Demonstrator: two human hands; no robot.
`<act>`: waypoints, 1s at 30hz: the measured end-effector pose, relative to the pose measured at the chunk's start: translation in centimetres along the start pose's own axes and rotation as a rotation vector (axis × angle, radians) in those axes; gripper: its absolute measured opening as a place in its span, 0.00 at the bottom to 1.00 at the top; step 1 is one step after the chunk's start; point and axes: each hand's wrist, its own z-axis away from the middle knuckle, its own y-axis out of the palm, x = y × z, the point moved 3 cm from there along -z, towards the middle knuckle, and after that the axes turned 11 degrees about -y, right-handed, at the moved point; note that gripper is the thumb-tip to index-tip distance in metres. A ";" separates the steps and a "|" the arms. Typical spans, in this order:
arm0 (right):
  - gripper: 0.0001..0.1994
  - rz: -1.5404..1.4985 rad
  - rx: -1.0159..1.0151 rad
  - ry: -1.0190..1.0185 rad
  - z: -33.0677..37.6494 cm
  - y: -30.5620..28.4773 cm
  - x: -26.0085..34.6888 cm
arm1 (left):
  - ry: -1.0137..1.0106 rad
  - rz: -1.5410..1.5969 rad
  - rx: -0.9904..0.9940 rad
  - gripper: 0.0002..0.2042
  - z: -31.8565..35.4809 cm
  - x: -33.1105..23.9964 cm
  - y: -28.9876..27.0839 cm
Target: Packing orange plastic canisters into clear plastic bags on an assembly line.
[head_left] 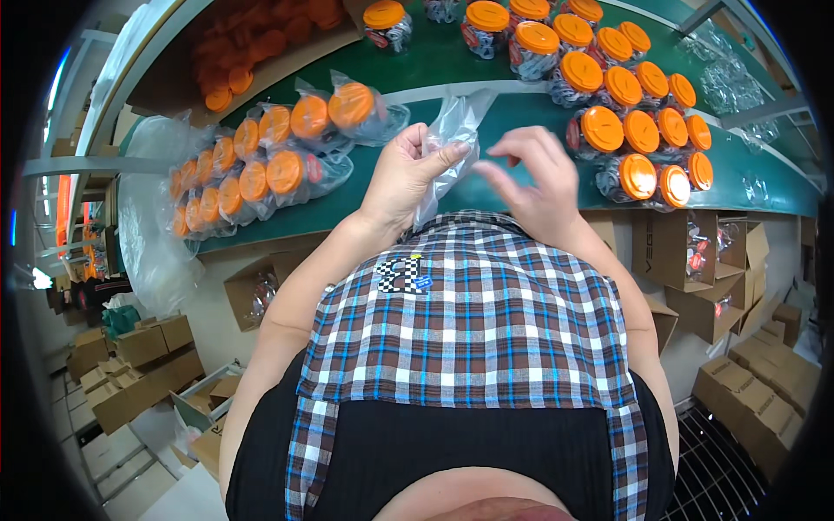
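My left hand (401, 178) pinches a clear plastic bag (458, 122) between thumb and fingers, above the near edge of the green table. The bag looks flat and crumpled, with nothing visible inside. Just to its right, my right hand (540, 178) is slightly blurred; its thumb and fingers are apart with nothing between them. To the left, rows of bagged jars with orange lids (285, 172) lie on the table. On the right stand several unbagged clear jars with orange lids (603, 128), filled with small items.
A box of loose orange lids (252, 52) sits at the far left. Clear plastic bags (734, 82) lie at the far right, and a large plastic sheet (155, 213) hangs off the left end. Cardboard boxes (682, 247) stand under the table's right side, with more boxes (143, 373) at lower left.
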 end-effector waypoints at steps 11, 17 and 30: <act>0.05 -0.899 0.017 0.980 7.3 -2.8 -5.5 | 0.547 -0.671 -0.425 0.08 -2.6 1.7 5.1; 0.06 -0.704 0.176 0.813 9.1 -3.5 -6.8 | 0.403 -0.916 -0.189 0.07 -2.1 3.2 8.0; 0.39 0.730 0.820 0.180 10.9 -6.0 -21.9 | -0.117 -0.311 -0.212 0.11 -1.1 8.8 3.1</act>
